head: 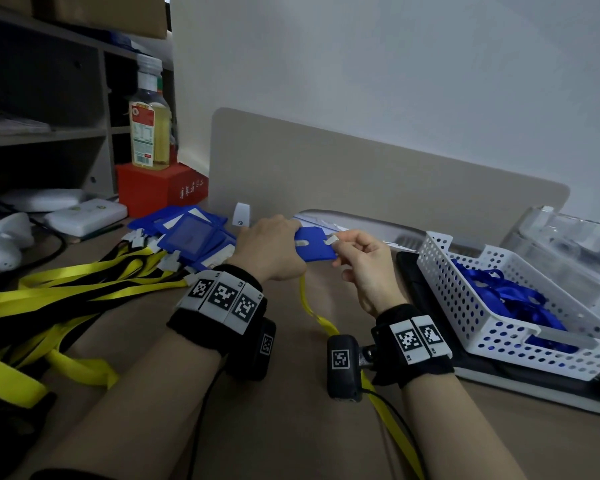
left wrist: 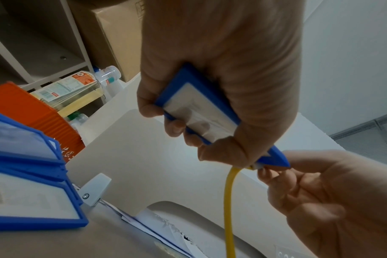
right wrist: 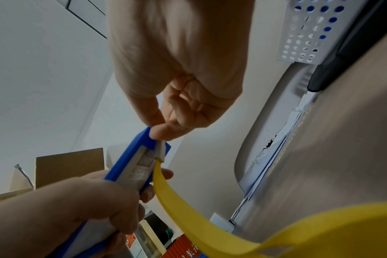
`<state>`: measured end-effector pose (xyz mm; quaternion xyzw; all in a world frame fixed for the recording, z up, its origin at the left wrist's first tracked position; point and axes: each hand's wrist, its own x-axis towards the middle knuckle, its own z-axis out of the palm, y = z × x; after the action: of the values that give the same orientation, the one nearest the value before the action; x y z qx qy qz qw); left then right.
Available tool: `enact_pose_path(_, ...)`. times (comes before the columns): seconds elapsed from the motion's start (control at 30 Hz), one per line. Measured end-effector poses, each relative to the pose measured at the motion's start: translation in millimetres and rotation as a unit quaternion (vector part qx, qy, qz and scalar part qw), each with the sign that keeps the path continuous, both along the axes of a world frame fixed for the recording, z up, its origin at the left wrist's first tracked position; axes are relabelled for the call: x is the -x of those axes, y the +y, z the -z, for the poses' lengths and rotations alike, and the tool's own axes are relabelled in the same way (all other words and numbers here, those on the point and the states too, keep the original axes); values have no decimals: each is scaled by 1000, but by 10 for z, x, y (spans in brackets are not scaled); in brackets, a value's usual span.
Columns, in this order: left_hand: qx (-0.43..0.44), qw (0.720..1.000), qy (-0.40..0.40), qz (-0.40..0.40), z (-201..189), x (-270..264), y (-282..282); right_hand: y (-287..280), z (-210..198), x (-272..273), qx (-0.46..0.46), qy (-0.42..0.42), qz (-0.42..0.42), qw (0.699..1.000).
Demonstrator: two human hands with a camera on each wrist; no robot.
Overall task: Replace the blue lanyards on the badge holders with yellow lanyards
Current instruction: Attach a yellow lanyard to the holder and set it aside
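Note:
My left hand (head: 274,249) grips a blue badge holder (head: 314,245) above the desk, fingers curled round its long edges (left wrist: 201,111). My right hand (head: 357,261) pinches the white clip (head: 333,240) at the holder's right end between thumb and forefinger (right wrist: 159,132). A yellow lanyard (head: 317,315) hangs from that clip (right wrist: 160,153) and trails down toward me (right wrist: 188,214). A pile of blue badge holders (head: 187,233) lies left of my hands, with yellow lanyards (head: 66,292) spread out from them.
A white perforated basket (head: 465,296) holding blue lanyards (head: 506,296) stands at the right on a dark pad. A beige divider (head: 361,178) runs behind my hands. A red box (head: 156,188) with a bottle (head: 149,129) on it sits back left, by shelves.

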<state>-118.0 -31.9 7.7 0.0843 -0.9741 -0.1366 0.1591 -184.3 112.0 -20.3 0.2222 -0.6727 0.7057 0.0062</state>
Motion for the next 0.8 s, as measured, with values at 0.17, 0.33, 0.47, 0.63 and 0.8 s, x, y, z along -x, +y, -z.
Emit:
enact_pose_path(0.17,-15,1000,6,-13,-5,-2,7,-2,-8,-17,-11,11,8,1000)
enact_pose_path(0.33,-22,999,-8,-28,-32,-15,1,-11,-31,-42,-28,24,-2,999)
enact_pose_path(0.47,-11,1000,-8,-27,-48,-29,3,-2,-50,-60,-33,28,-3,999)
enact_pose_path(0.63,-29,999,19,5,-50,-26,-21,7,-34,-49,20,-7,-26,999)
enact_pose_path(0.8,-42,997,44,46,-69,-25,-57,27,7,-5,42,-63,-73,994)
